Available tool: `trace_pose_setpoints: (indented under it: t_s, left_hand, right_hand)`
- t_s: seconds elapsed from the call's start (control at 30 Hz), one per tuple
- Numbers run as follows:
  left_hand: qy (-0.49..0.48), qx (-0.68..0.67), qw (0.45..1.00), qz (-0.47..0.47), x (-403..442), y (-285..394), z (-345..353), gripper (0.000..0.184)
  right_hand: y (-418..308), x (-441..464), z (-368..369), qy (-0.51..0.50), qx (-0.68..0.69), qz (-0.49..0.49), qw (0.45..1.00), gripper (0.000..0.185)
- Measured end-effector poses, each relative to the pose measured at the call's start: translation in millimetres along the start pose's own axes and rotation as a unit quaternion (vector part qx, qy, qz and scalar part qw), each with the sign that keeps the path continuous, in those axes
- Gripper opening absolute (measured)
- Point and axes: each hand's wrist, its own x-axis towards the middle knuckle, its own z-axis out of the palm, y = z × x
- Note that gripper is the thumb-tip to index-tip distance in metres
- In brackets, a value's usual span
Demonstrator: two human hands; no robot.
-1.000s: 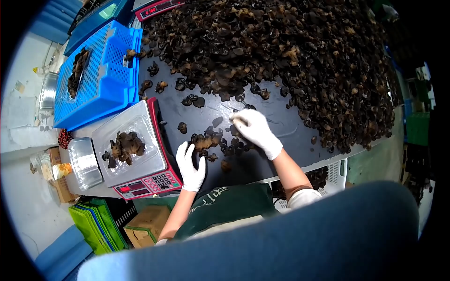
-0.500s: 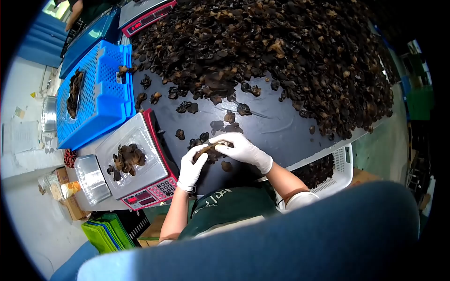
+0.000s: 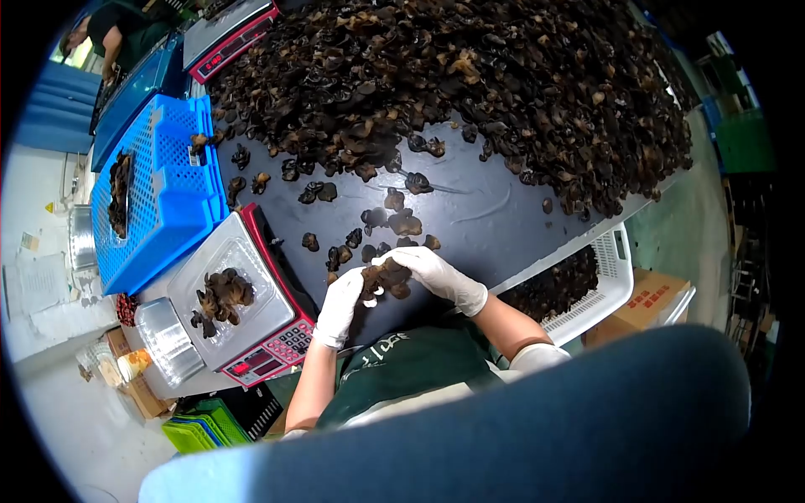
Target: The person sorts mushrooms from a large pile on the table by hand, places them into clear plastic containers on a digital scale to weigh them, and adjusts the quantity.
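Observation:
Both my hands wear white gloves and meet over the near edge of the dark table [image 3: 470,210]. Between them is a brown wood ear mushroom clump [image 3: 387,281]. My left hand [image 3: 341,303] grips its left side, with fingertips curled beneath it. My right hand [image 3: 432,272] pinches it from above and the right. Several loose wood ear pieces [image 3: 404,222] lie just beyond my hands. To the left, a red-edged scale [image 3: 277,281] carries a clear tray [image 3: 189,289] with a small heap of wood ears [image 3: 225,298] in it.
A large wood ear pile [image 3: 503,84] covers the table's far side. Blue crates [image 3: 180,197] stand at left, near a second scale [image 3: 222,42]. Clear trays [image 3: 168,339] sit beside the near scale. A white basket [image 3: 616,277] is below the right edge. Another person [image 3: 122,38] bends at the far left.
My hands have turned the wood ear clump so its broad, lobed face shows, where before it was seen edge-on. The view has shifted slightly, and the other person is more visible.

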Motion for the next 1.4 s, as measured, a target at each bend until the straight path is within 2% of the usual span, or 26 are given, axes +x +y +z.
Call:
trace_pose_setpoints:
  t_s: [0.1, 0.2, 0.27, 0.33, 0.37, 0.4, 0.47, 0.53, 0.57, 0.63, 0.67, 0.7, 0.73, 0.77, 0.8, 0.87, 0.9, 0.93, 1.0, 1.03, 1.07, 1.13, 1.23, 1.33, 1.37, 1.4]
  left_hand:
    - [0.001, 0.112, 0.992, 0.052, -4, 7, 1, 0.042]
    - [-0.030, 0.077, 0.996, 0.030, -10, 9, -1, 0.044]
    - [-0.077, 0.064, 0.993, 0.069, -17, 15, 9, 0.057]
    - [-0.182, 0.074, 0.980, -0.020, -26, 12, 7, 0.070]
    - [-0.225, 0.161, 0.960, 0.047, -28, 13, 7, 0.070]
    - [-0.246, 0.117, 0.962, 0.013, -36, 30, 15, 0.066]
    - [-0.264, 0.074, 0.961, -0.022, -41, 47, 22, 0.063]
    - [-0.184, 0.074, 0.980, 0.030, -30, 45, 16, 0.048]
    - [-0.113, 0.154, 0.979, 0.066, -14, 33, 9, 0.040]
    - [-0.003, 0.232, 0.961, 0.149, 18, 10, -2, 0.031]
    - [0.042, 0.244, 0.952, 0.180, 37, -7, -8, 0.029]
    - [0.037, 0.264, 0.940, 0.213, 45, 2, 0, 0.029]
    - [0.034, 0.283, 0.927, 0.245, 55, 12, 10, 0.028]
    - [0.043, 0.318, 0.906, 0.275, 73, 5, 16, 0.032]
    - [0.056, 0.429, 0.825, 0.363, 85, 11, 25, 0.036]
    - [0.060, 0.514, 0.760, 0.393, 98, 6, 35, 0.045]
    - [0.070, 0.544, 0.727, 0.414, 108, -4, 31, 0.037]
    - [0.071, 0.544, 0.726, 0.414, 109, -5, 27, 0.037]
    - [0.100, 0.495, 0.787, 0.355, 106, -6, 12, 0.023]
    - [0.166, 0.445, 0.804, 0.357, 101, -6, 6, 0.012]
    - [0.197, 0.398, 0.813, 0.376, 96, -7, -5, 0.013]
    - [0.263, 0.274, 0.886, 0.264, 82, -5, -27, 0.011]
    - [0.261, 0.163, 0.922, 0.234, 72, -9, -55, 0.015]
    - [0.212, 0.265, 0.915, 0.220, 69, -13, -68, 0.016]
    - [0.243, 0.296, 0.890, 0.248, 73, -19, -69, 0.019]
    - [0.275, 0.226, 0.891, 0.281, 83, -30, -72, 0.027]
  right_hand:
    - [6, -1, 3, 0.004, 0.001, -0.010, 1.000, 0.034]
    - [9, -3, 7, -0.007, 0.028, 0.004, 1.000, 0.038]
    - [11, -7, 7, -0.012, 0.054, 0.029, 0.998, 0.042]
    - [5, -14, 8, -0.155, 0.318, 0.086, 0.932, 0.050]
    - [-1, -23, 9, -0.052, 0.290, 0.152, 0.944, 0.061]
    - [-8, -35, 4, -0.070, 0.236, 0.110, 0.963, 0.064]
    - [3, -59, -31, -0.117, 0.275, 0.020, 0.954, 0.070]
    - [11, -88, -64, -0.155, 0.427, -0.086, 0.887, 0.087]
    - [10, -98, -73, -0.207, 0.480, -0.155, 0.838, 0.093]
    - [-8, -101, -93, -0.289, 0.420, -0.284, 0.812, 0.096]
    - [-14, -102, -103, -0.269, 0.359, -0.299, 0.842, 0.096]
    - [-23, -105, -96, -0.191, 0.408, -0.231, 0.862, 0.091]
    - [-35, -98, -87, -0.060, 0.377, -0.186, 0.905, 0.085]
    - [-37, -84, -84, 0.013, 0.245, -0.177, 0.953, 0.075]
    - [-37, -69, -79, 0.085, 0.107, -0.163, 0.977, 0.065]
    - [-51, -47, -50, 0.174, -0.179, -0.095, 0.964, 0.039]
    - [-39, -33, -49, 0.175, -0.200, -0.090, 0.960, 0.032]
    - [-33, -23, -47, 0.178, -0.222, -0.084, 0.955, 0.027]
    - [-33, -22, -50, 0.176, -0.270, -0.077, 0.943, 0.025]
    - [-32, -21, -53, 0.190, -0.292, -0.072, 0.935, 0.025]
    - [-31, -22, -57, 0.202, -0.313, -0.066, 0.926, 0.026]
    - [-25, -19, -71, 0.224, -0.307, -0.101, 0.919, 0.023]
    - [-21, -9, -84, 0.263, -0.266, -0.127, 0.919, 0.021]
    - [-29, 10, -79, 0.296, -0.336, -0.163, 0.879, 0.021]
    - [-29, 20, -79, 0.297, -0.403, -0.222, 0.837, 0.022]
    - [-28, 30, -80, 0.295, -0.466, -0.279, 0.786, 0.023]
